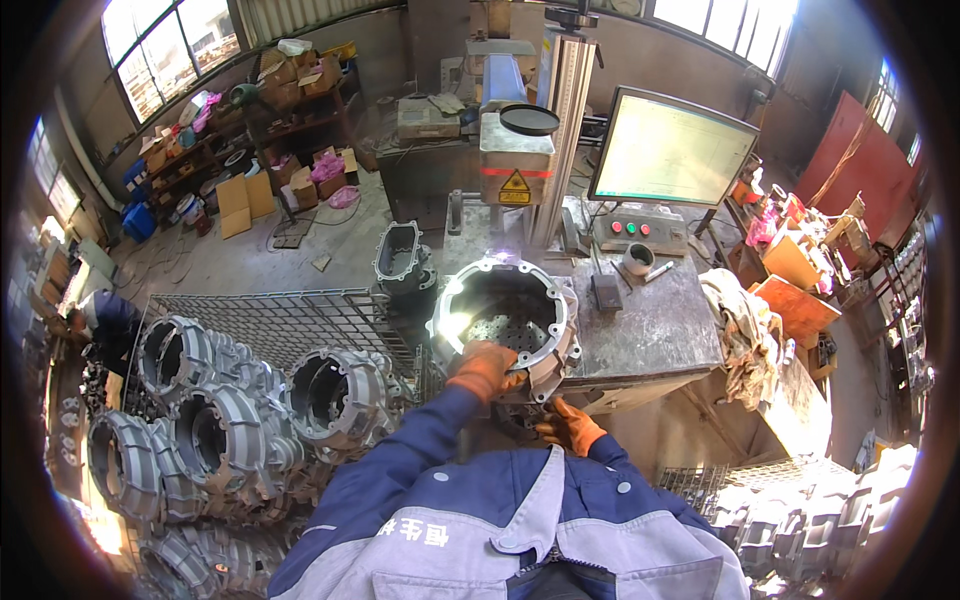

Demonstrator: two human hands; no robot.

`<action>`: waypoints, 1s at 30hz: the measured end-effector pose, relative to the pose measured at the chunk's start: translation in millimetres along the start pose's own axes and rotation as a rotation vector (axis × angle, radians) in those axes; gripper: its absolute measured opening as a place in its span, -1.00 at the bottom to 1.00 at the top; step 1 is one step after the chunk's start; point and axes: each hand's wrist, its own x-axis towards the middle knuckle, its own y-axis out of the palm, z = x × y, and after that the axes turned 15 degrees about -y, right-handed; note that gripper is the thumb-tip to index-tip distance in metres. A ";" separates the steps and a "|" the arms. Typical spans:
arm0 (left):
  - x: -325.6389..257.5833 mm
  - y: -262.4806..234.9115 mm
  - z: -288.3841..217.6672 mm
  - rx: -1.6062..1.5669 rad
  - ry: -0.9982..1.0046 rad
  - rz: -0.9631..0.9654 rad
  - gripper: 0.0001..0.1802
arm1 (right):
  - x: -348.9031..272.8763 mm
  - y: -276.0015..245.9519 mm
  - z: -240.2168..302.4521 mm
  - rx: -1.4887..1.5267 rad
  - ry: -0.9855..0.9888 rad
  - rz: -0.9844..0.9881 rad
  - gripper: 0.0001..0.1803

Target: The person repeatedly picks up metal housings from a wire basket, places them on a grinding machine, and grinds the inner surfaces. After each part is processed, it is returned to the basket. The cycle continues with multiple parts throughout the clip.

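A round grey cast-metal housing (553, 357) with a flanged, bolt-holed rim sits in front of me at the bench's near left edge. Its mouth faces up, showing a perforated surface inside. My left hand (483, 370), in an orange glove, is closed over the near rim, with its fingers reaching inside. Lower down and to the right, my right hand (572, 425), also gloved in orange, curls at the housing's near underside; its fingertips are partly hidden. A laser-marking head (516, 160) with a yellow warning label hangs just behind the housing.
Several similar housings (215, 430) fill a wire cage (270, 305) on my left. More castings (820, 515) lie at lower right. On the bench (655, 335) are a button box (640, 235), a small cup (637, 261) and a black block (606, 292). A monitor (672, 150) stands behind.
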 end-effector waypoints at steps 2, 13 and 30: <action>0.9 -1.3 -0.2 -0.018 -0.009 0.030 -0.52 | 17.0 8.8 6.0 0.492 0.110 0.059 -0.30; -2.1 -33.1 -25.3 0.039 -0.066 0.059 -0.31 | 33.0 34.1 8.1 0.603 0.112 -0.046 -0.52; 21.2 -11.9 -35.1 -0.316 0.017 0.100 -0.50 | 30.5 76.0 5.1 0.645 -0.072 -0.181 -0.69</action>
